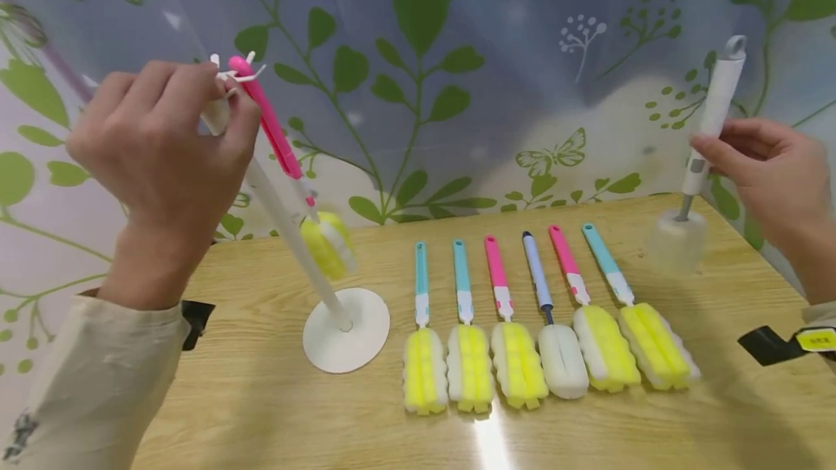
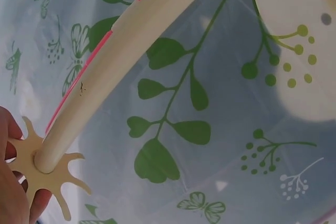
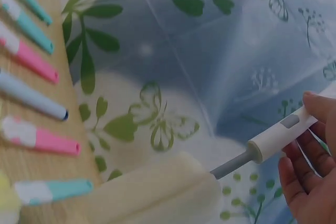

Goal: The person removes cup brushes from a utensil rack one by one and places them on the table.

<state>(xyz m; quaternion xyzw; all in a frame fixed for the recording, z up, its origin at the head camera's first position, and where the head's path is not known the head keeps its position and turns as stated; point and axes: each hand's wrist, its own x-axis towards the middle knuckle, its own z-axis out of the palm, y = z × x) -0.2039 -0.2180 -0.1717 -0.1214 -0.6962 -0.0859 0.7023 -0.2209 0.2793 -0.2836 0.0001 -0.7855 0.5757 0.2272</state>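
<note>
At the upper left my left hand (image 1: 166, 143) grips the top of a white stand (image 1: 287, 227), whose round base is on the table. Part of the hook ring (image 1: 244, 78) shows past the fingers; its prongs are clearer in the left wrist view. A bottle brush with a pink handle (image 1: 277, 133) and a yellow-and-white sponge hangs from it. On the right, my right hand (image 1: 777, 172) holds a white-handled bottle brush (image 1: 721, 93) upright between thumb and fingers. Its pale sponge head (image 1: 678, 241) points down, above the table, and looks slightly blurred.
Several bottle brushes lie in a row on the wooden table (image 1: 261, 397), handles toward the back. Most have yellow-and-white sponges with teal or pink handles; one light blue-handled brush (image 1: 538, 274) has a white sponge. A leaf-patterned curtain (image 1: 496, 122) hangs behind the table.
</note>
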